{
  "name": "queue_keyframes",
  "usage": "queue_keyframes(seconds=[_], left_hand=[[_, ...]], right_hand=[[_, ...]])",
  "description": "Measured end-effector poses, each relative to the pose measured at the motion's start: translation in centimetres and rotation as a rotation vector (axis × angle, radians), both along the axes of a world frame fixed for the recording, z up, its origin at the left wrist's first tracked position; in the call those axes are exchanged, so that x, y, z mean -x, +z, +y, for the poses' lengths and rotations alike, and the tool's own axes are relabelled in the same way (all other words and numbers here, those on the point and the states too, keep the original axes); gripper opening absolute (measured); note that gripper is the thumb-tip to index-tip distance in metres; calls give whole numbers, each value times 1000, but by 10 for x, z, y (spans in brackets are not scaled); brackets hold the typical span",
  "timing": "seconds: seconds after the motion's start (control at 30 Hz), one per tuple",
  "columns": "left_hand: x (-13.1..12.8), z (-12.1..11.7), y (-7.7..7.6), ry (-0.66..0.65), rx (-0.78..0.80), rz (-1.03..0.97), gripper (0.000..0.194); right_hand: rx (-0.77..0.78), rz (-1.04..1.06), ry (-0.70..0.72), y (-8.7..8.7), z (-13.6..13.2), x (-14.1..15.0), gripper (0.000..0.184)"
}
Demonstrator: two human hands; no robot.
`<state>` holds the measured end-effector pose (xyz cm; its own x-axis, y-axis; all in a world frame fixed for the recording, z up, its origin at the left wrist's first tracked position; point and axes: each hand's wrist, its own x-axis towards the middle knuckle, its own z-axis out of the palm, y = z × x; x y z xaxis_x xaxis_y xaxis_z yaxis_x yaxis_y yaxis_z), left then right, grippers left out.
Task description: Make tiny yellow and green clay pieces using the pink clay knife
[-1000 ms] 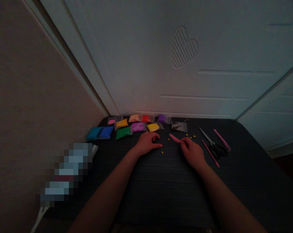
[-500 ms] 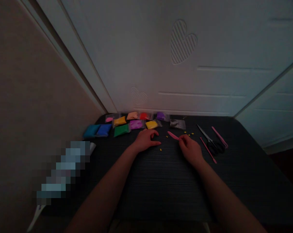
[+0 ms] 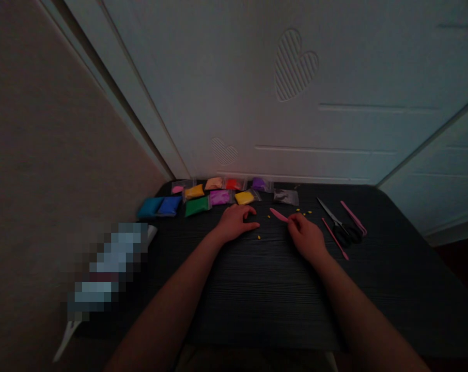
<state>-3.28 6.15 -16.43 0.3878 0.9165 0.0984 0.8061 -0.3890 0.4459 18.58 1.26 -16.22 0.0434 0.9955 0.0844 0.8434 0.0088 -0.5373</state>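
My right hand (image 3: 307, 237) pinches the handle end of a pink plastic modelling knife (image 3: 279, 215), its blade pointing left over the dark table. To the left, my left hand (image 3: 237, 223) rests with thumb and fingers apart and nothing between them. A small yellow piece (image 3: 259, 237) lies near the left thumb, and another yellow piece (image 3: 268, 217) sits close to the blade. Beyond my right hand are several more yellow bits (image 3: 304, 214). A bag of yellow clay (image 3: 245, 197) is just behind the left fingers.
Several clay bags, among them a green bag (image 3: 197, 206) and a blue bag (image 3: 169, 205), line the table's (image 3: 257, 294) back. Scissors (image 3: 338, 225), a thin pink tool (image 3: 335, 238) and pink tweezers (image 3: 354, 218) lie right. A blurred-out object (image 3: 113, 263) stands left. A white panel (image 3: 234, 77) rises behind.
The whole view has shifted slightly, with things appearing a little further right. Both hands keep nearly the same pose, and the pink knife stays in my right hand.
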Motion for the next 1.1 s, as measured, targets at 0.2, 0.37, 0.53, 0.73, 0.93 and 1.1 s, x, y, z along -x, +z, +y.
queue_keyframes(seconds=[0.2,0.37,0.53,0.73,0.93,1.1], left_hand=[[-8,2,-6,79,-32,-5,36],[-2,-3,-1,35,-32,-18,39],[-4,-3,-1,47,-41,-19,38],[-13,1,-7,134,-66,-47,36],[-1,0,-1,47,-3,-100,27],[7,-2,1,-46,17,-134,22]], right_hand=[[-2,-14,7,0,-1,-1,21],[-10,-17,17,1,-1,0,20],[-11,-4,14,1,0,-1,20],[0,-1,17,1,-1,-2,22],[-4,4,21,3,-2,-1,22],[-2,8,9,3,-1,0,21]])
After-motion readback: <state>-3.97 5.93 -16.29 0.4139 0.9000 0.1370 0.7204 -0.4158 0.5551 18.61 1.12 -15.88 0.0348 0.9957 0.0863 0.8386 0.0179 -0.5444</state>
